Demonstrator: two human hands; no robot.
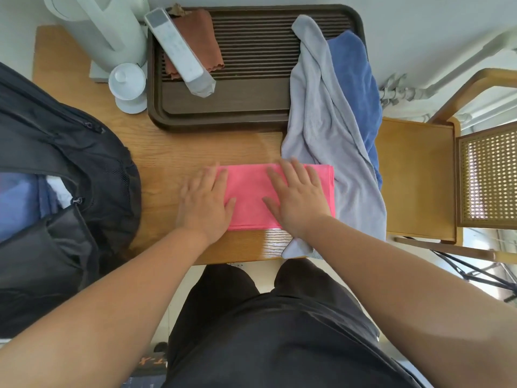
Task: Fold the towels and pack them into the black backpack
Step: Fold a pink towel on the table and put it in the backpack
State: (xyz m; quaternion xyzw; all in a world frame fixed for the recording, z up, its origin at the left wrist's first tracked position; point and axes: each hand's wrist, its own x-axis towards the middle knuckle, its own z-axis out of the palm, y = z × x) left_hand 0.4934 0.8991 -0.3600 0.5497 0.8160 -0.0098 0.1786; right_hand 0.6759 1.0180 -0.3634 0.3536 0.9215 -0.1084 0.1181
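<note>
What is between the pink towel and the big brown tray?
In the head view, just bare wooden table lies between the pink towel and the tray; the grey towel drapes alongside at the right.

Soft, bright daylight fills the scene, coming from the right, where the cane chair back (488,177) glows overexposed. A glare patch shines on the wooden table (275,239) near its front edge. Shadows are faint and diffuse. The left hand (205,204) is motion-blurred. Wide-angle distortion bends the edges, stretching the forearms and curving the dark tray (223,119).
</note>
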